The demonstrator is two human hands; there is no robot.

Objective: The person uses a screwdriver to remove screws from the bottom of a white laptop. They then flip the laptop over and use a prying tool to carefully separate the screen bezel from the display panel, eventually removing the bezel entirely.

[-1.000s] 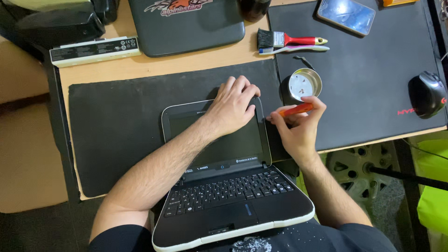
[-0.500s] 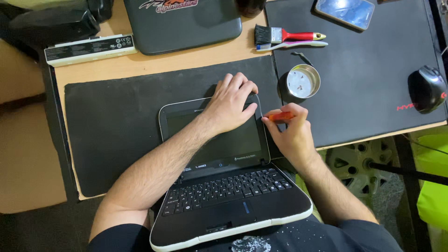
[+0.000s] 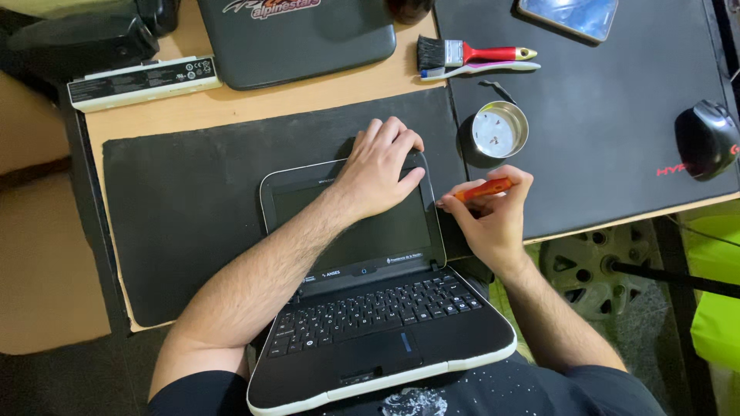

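Left half of the black mat point(image 3: 185, 208) is wide open; upper right is crowded by the metal tin point(image 3: 499, 129) and brush point(image 3: 470, 55).

There is one camera, and it sits on the person's head. It looks almost straight down at a desk point(image 3: 324, 104). It is close, so both bare arms reach up into the picture from 6 o'clock. The laptop point(image 3: 370, 308) fills the middle and the low part. The left hand point(image 3: 381, 169) lies near the centre, and the right hand point(image 3: 489, 216) is just beside it toward 3 o'clock. A brush point(image 3: 470, 55) lies at 12 o'clock and a mouse point(image 3: 708, 139) at 3 o'clock, near the edge. The floor shows at 9 o'clock and at 4 o'clock. No other view shares the scene.
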